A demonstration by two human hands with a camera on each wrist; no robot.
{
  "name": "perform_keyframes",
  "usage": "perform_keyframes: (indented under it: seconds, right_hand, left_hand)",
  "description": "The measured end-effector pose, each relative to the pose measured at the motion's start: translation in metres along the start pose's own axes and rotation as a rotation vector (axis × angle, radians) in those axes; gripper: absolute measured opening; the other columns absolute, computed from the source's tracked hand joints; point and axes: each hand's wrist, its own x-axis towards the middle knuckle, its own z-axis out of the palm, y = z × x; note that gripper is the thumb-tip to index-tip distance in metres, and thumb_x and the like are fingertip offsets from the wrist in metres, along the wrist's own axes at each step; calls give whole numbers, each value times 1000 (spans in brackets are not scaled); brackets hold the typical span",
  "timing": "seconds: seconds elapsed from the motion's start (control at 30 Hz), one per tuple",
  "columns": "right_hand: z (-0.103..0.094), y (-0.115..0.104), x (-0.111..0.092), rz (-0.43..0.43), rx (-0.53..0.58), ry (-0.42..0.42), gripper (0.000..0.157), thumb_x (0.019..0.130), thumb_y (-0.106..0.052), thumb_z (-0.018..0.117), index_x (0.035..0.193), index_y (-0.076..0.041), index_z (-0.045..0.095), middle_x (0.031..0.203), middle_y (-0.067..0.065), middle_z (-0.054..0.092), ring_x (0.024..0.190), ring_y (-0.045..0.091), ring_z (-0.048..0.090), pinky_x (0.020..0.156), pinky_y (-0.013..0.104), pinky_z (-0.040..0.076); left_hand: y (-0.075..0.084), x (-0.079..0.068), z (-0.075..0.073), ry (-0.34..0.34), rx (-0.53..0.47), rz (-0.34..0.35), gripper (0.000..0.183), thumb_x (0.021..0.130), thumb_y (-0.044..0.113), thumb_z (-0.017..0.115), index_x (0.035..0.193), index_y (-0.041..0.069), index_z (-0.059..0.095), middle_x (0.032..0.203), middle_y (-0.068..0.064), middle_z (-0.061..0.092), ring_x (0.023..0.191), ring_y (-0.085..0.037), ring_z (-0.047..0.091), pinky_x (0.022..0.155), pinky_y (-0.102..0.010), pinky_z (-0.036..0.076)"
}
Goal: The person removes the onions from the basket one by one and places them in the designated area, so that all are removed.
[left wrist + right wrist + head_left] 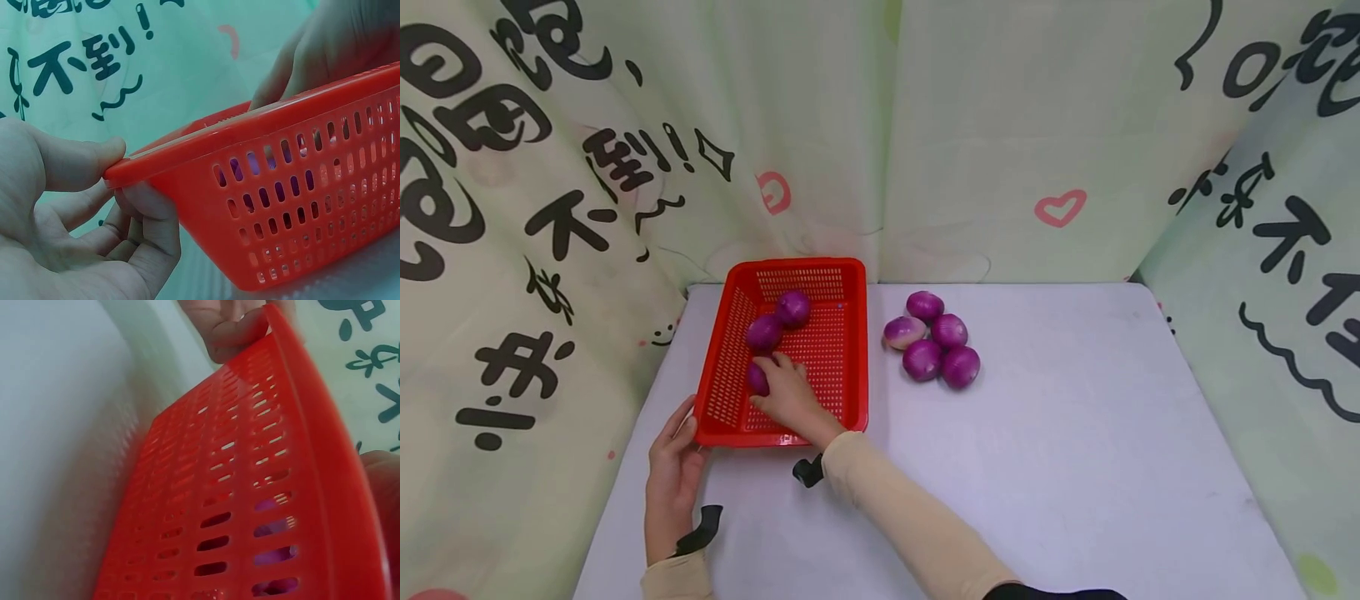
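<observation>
A red plastic basket (857,358) with slotted walls stands on the table's left part. My left hand (676,475) pinches its near left corner; in the left wrist view the thumb (81,164) lies on top of the rim and curled fingers sit beneath. Inside the basket, my right hand (788,393) has thumb and fingers around a red onion (757,380), which is partly covered by the hand. Two more red onions, one (764,333) and another (793,309), lie farther back in the basket. Through the slots in the right wrist view, purple onion skin (275,556) shows.
Right of the basket, several red onions sit in a cluster, among them a paler one (904,332) and a near one (961,367). The white table (1075,450) extends to the right. Printed curtains (1000,167) hang at the back and both sides.
</observation>
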Motion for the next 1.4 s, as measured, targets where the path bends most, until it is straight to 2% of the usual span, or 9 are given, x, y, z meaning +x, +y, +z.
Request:
perform_keyframes:
  seconds: [0.3, 0.43, 0.67, 0.8, 1.0, 1.17, 1.3, 1.4]
  right_hand:
    - [4, 3, 8, -12, -169, -52, 71, 88, -14, 80, 153, -21, 49, 166, 13, 36, 133, 38, 49, 107, 46, 55]
    - [7, 4, 11, -34, -245, -42, 68, 88, -16, 81, 148, -19, 48, 160, 11, 42, 129, 35, 52, 101, 43, 57]
    - [12, 3, 16, -60, -331, -2, 54, 90, -15, 79, 135, -17, 50, 140, 6, 54, 109, 27, 53, 78, 34, 58]
    - [14, 2, 17, -64, -335, 8, 54, 90, -15, 79, 135, -15, 49, 136, 6, 56, 107, 26, 53, 77, 34, 59]
    - [12, 4, 18, -67, -315, -9, 62, 90, -13, 78, 144, -14, 48, 141, 8, 56, 113, 28, 56, 85, 36, 60]
    - [6, 7, 20, -49, -251, -31, 63, 89, -10, 78, 145, -14, 48, 145, 10, 54, 113, 30, 56, 86, 35, 58]
    - [4, 11, 20, -32, -189, -35, 66, 87, -12, 80, 145, -13, 48, 148, 11, 53, 116, 32, 56, 92, 40, 60]
    - [1, 14, 18, -16, -138, -36, 67, 85, -14, 82, 143, -14, 49, 147, 11, 53, 117, 33, 56, 94, 43, 60]
  left_hand:
    - [0, 0, -1, 23, 4, -15, 54, 108, 14, 54, 161, 17, 41, 133, 12, 68, 119, -11, 66, 94, -23, 61]
    - [0, 1, 1, 15, 27, -5, 60, 109, 16, 53, 164, 12, 32, 133, 12, 67, 119, -11, 65, 94, -22, 60]
    - [-1, 1, 1, 27, 13, -9, 60, 109, 15, 53, 165, 13, 32, 131, 11, 69, 118, -11, 66, 92, -22, 61]
    - [0, 0, 1, 24, 0, -6, 59, 109, 15, 53, 164, 13, 32, 131, 11, 69, 118, -11, 65, 93, -22, 61]
    - [0, 1, 1, 30, 11, 3, 58, 109, 15, 52, 164, 13, 34, 135, 11, 66, 120, -11, 64, 94, -22, 60]
    - [-1, 3, 3, 42, 26, 13, 56, 109, 16, 52, 163, 13, 36, 140, 9, 61, 124, -12, 62, 95, -22, 60]
    - [-2, 4, 3, 57, 32, 5, 58, 109, 16, 53, 164, 13, 34, 144, 9, 57, 127, -13, 60, 96, -22, 59]
    - [-2, 3, 2, 73, 29, 3, 58, 109, 16, 53, 164, 13, 34, 142, 9, 60, 125, -13, 61, 93, -22, 60]
